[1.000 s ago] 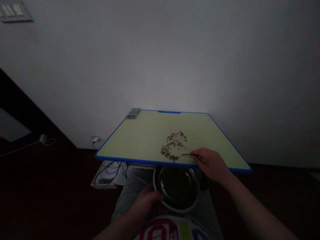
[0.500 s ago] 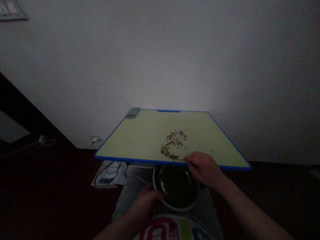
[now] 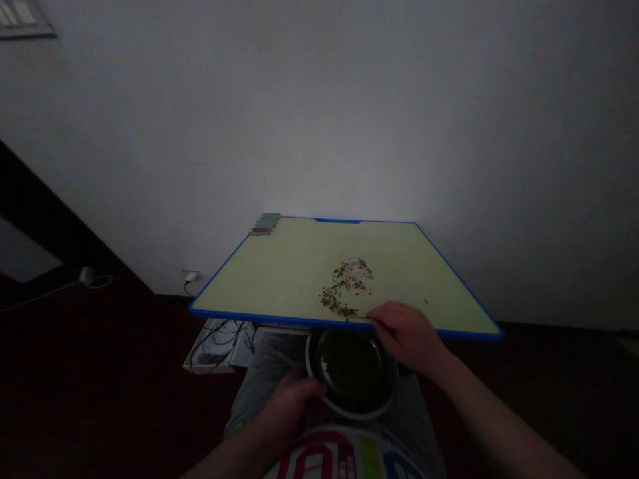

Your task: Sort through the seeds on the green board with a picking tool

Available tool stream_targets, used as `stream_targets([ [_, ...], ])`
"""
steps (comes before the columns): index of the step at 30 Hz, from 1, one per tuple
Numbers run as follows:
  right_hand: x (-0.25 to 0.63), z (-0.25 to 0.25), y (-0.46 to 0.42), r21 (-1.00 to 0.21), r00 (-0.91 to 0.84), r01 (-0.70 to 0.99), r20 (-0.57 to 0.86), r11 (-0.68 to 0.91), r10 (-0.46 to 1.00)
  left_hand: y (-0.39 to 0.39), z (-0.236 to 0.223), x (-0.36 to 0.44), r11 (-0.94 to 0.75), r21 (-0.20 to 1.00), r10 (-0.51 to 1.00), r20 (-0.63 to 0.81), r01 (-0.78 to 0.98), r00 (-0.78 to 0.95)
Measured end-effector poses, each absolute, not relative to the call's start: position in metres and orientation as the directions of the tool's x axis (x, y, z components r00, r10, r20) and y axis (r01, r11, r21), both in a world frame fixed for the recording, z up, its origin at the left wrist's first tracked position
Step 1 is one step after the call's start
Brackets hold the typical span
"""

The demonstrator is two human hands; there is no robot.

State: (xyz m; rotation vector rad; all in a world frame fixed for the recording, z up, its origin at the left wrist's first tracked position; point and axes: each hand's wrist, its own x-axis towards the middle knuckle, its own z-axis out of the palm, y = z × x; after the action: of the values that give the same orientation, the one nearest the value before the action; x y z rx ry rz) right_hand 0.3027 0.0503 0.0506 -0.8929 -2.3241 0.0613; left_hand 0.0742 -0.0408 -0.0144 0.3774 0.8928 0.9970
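Note:
On my lap, under the table's front edge, rests a round bowl [image 3: 360, 417] with a pale rim and a dark, shiny inside; I cannot make out its contents. My left hand [image 3: 293, 401] grips its left side, thumb over the rim. At the table's front edge, my right hand [image 3: 407, 337] is closed in a pinch on a thin stick-like tool [image 3: 359, 317], pointing left. Its tip lies close to the near end of a scatter of small brown grains [image 3: 339, 306]. Farther back, more grains surround a paler patch [image 3: 353, 271] on the tabletop.
The pale yellow table [image 3: 269, 279] has a blue edge and stands against a grey wall. A blurred flat object [image 3: 266, 223] lies at its back left corner. One small reddish piece [image 3: 426, 301] lies to the right. Below left is a white box [image 3: 212, 346] with cables.
Both hands, the bowl and the grains look almost unmoved. The view has shifted very slightly and is a little brighter.

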Motion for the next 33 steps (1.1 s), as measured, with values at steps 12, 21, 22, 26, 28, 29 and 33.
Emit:
stream_targets([
  [12, 0.306, 0.055, 0.056, -0.270, -0.552, 0.609, 0.532, 0.746, 0.642, -0.040, -0.011, 0.075, 0.507, 0.672, 0.856, -0.466, -0.540, 0.224],
  [21, 0.294, 0.052, 0.065, -0.246, -0.572, 0.604, 0.529, 0.758, 0.627, -0.041, -0.011, 0.074, 0.519, 0.676, 0.850, -0.474, -0.523, 0.230],
  [22, 0.294, 0.052, 0.066, -0.242, -0.571, 0.610, 0.527, 0.755, 0.630, -0.041, -0.013, 0.074, 0.517, 0.678, 0.852, -0.469, -0.523, 0.233],
  [26, 0.299, 0.054, 0.064, -0.247, -0.560, 0.613, 0.534, 0.750, 0.633, -0.041, -0.017, 0.073, 0.498, 0.672, 0.864, -0.442, -0.548, 0.243],
  [28, 0.302, 0.055, 0.059, -0.258, -0.558, 0.602, 0.541, 0.756, 0.629, -0.040, -0.017, 0.074, 0.505, 0.674, 0.859, -0.454, -0.540, 0.237],
  [29, 0.302, 0.055, 0.057, -0.263, -0.561, 0.593, 0.544, 0.761, 0.624, -0.040, -0.016, 0.074, 0.509, 0.675, 0.856, -0.461, -0.534, 0.234],
  [33, 0.299, 0.054, 0.055, -0.273, -0.569, 0.578, 0.540, 0.769, 0.620, -0.040, -0.014, 0.075, 0.507, 0.672, 0.856, -0.466, -0.539, 0.224],
])
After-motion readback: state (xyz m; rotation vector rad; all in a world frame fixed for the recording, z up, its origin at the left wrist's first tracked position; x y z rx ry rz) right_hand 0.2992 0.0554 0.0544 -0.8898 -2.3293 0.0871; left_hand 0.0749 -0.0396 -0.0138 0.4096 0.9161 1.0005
